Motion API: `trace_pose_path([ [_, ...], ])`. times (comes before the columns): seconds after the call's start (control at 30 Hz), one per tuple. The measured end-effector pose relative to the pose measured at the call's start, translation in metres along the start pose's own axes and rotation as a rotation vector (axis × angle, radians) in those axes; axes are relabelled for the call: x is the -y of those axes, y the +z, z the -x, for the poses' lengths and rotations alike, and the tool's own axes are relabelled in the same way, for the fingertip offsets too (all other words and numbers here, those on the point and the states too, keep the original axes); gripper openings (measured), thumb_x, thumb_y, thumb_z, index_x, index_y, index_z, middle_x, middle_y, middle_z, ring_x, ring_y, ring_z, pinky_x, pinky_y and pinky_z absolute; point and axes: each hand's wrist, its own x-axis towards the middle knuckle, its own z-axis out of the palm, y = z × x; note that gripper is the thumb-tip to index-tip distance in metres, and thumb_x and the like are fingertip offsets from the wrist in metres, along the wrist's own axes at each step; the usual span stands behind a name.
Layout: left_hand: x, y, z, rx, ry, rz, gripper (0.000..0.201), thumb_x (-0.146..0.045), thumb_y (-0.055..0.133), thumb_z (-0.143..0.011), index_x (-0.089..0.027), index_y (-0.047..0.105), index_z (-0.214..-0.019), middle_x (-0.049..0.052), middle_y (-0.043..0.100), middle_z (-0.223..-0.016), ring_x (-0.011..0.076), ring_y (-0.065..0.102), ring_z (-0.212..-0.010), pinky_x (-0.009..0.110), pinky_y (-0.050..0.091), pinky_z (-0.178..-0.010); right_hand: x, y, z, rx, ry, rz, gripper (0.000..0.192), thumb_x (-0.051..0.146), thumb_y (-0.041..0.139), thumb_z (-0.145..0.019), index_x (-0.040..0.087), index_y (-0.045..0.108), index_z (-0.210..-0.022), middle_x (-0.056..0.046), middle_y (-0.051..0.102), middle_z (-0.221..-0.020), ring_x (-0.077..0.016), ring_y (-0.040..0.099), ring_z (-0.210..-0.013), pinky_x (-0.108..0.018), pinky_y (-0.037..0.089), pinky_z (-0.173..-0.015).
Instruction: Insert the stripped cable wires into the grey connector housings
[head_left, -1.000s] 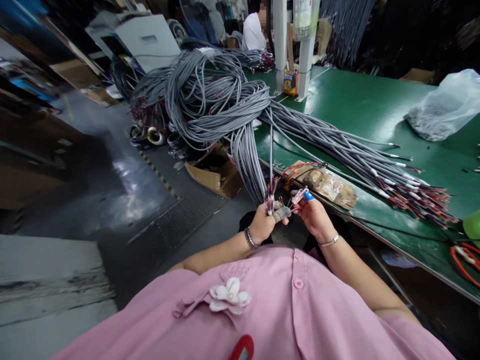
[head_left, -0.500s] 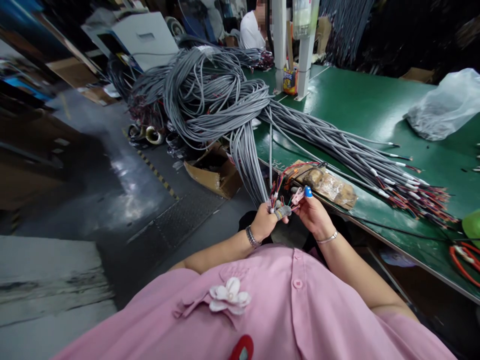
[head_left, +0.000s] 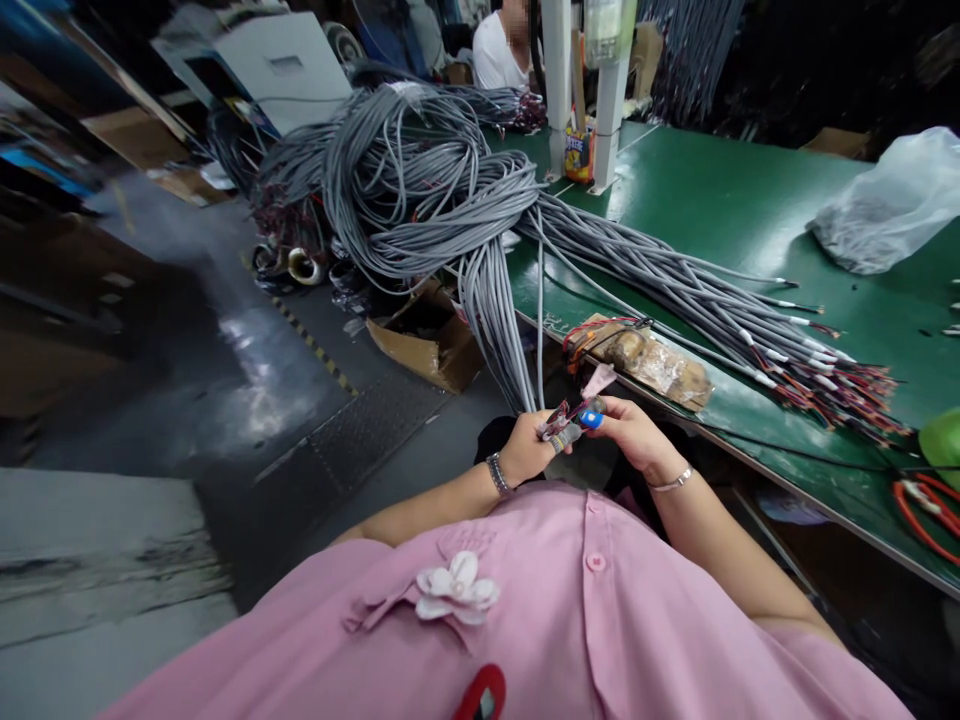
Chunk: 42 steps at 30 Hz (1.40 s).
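Note:
My left hand is closed around the ends of a bundle of grey cables that hangs off the bench edge. Dark and red wires stick out past its fingers, and the thumb wears a grey and yellow wrap. Close beside it, my right hand pinches at the wire ends; a blue cover is on that thumb. A pale pink piece juts up above the right fingers; its kind is unclear. The fingertips partly hide what lies between both hands.
The green bench bears a large coil of grey cables, a spread bundle with stripped ends, a taped brown block and a plastic bag. A cardboard box stands below. A person in white is at the back.
My right hand has turned in and moved slightly left and down, its blue-covered thumb now against the wires by my left hand. The pink piece now points upward. The view has shifted slightly.

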Motion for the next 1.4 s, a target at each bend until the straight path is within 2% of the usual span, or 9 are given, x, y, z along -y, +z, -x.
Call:
trace_pose_path([
  [0.17,0.007,0.0,-0.004,0.131,-0.025,-0.111,0.016,-0.027,0.067,-0.074,-0.014,0.065,-0.066,0.002,0.066,-0.062,0.0114,0.055,-0.055,0.021,0.04,-0.054,-0.005,0.012,0.003,-0.037,-0.242,0.27,0.013,0.033,0.071,-0.078,0.02,0.071,-0.077,-0.003,0.066,-0.078,-0.0166,0.059,-0.074,-0.032,0.047,-0.075],
  [0.27,0.008,-0.002,-0.006,0.119,-0.027,-0.094,0.02,-0.029,0.065,-0.076,-0.014,0.065,-0.063,0.002,0.065,-0.06,0.0113,0.055,-0.054,0.021,0.041,-0.055,-0.005,0.015,0.006,-0.091,-0.319,0.356,0.012,0.033,0.07,-0.079,0.022,0.072,-0.081,-0.004,0.066,-0.084,-0.0191,0.059,-0.08,-0.034,0.046,-0.08],
  [0.4,0.005,-0.004,-0.008,0.005,-0.02,0.084,0.033,-0.039,0.063,-0.08,-0.013,0.065,-0.06,0.005,0.066,-0.061,0.0129,0.059,-0.061,0.024,0.045,-0.065,-0.008,0.017,0.01,-0.089,-0.226,0.135,0.023,0.037,0.071,-0.078,0.024,0.068,-0.096,-0.003,0.067,-0.088,-0.0189,0.06,-0.08,-0.034,0.048,-0.078],
  [0.53,0.003,-0.003,-0.009,-0.072,-0.015,0.214,0.036,-0.046,0.064,-0.079,-0.013,0.068,-0.063,0.006,0.067,-0.063,0.0148,0.061,-0.064,0.027,0.047,-0.069,-0.015,0.02,0.012,-0.135,-0.16,-0.002,0.022,0.039,0.072,-0.076,0.023,0.067,-0.09,-0.002,0.066,-0.086,-0.0164,0.059,-0.077,-0.029,0.048,-0.071],
  [0.67,0.001,-0.005,-0.01,-0.015,0.009,0.241,0.037,-0.047,0.065,-0.079,-0.013,0.07,-0.065,0.007,0.069,-0.068,0.015,0.062,-0.065,0.028,0.048,-0.071,-0.016,0.026,0.011,-0.19,-0.161,-0.032,0.018,0.038,0.071,-0.077,0.021,0.067,-0.083,-0.001,0.065,-0.076,-0.0142,0.057,-0.068,-0.027,0.044,-0.063],
  [0.87,-0.001,-0.011,-0.008,0.151,0.034,0.109,0.036,-0.048,0.067,-0.077,-0.013,0.071,-0.07,0.007,0.07,-0.072,0.0153,0.062,-0.068,0.026,0.047,-0.068,-0.001,0.037,0.006,-0.119,-0.121,-0.098,0.024,0.041,0.072,-0.076,0.02,0.061,-0.074,0.001,0.063,-0.063,-0.0123,0.054,-0.052,-0.027,0.039,-0.054],
  [1.0,-0.002,-0.009,-0.006,0.056,0.046,0.122,0.034,-0.046,0.069,-0.076,-0.013,0.07,-0.066,0.007,0.07,-0.069,0.0153,0.062,-0.067,0.026,0.048,-0.068,0.001,0.04,0.003,-0.125,-0.128,-0.074,0.026,0.043,0.071,-0.076,0.02,0.06,-0.073,0.001,0.061,-0.06,-0.0126,0.054,-0.051,-0.027,0.04,-0.053],
  [1.2,0.004,-0.005,-0.007,-0.121,-0.013,0.248,0.037,-0.049,0.067,-0.077,-0.014,0.07,-0.067,0.008,0.07,-0.07,0.0185,0.065,-0.074,0.029,0.05,-0.071,-0.006,0.035,0.002,-0.242,-0.115,-0.044,0.025,0.041,0.074,-0.074,0.02,0.063,-0.074,0.001,0.063,-0.065,-0.0113,0.052,-0.057,-0.025,0.038,-0.055],
  [1.4,0.01,-0.003,-0.006,-0.17,-0.034,0.284,0.033,-0.047,0.067,-0.078,-0.014,0.071,-0.074,0.007,0.071,-0.069,0.0177,0.066,-0.071,0.028,0.049,-0.069,-0.012,0.033,-0.001,-0.251,-0.111,-0.064,0.023,0.04,0.075,-0.073,0.02,0.064,-0.076,0.001,0.063,-0.067,-0.0116,0.051,-0.059,-0.025,0.039,-0.056],
])
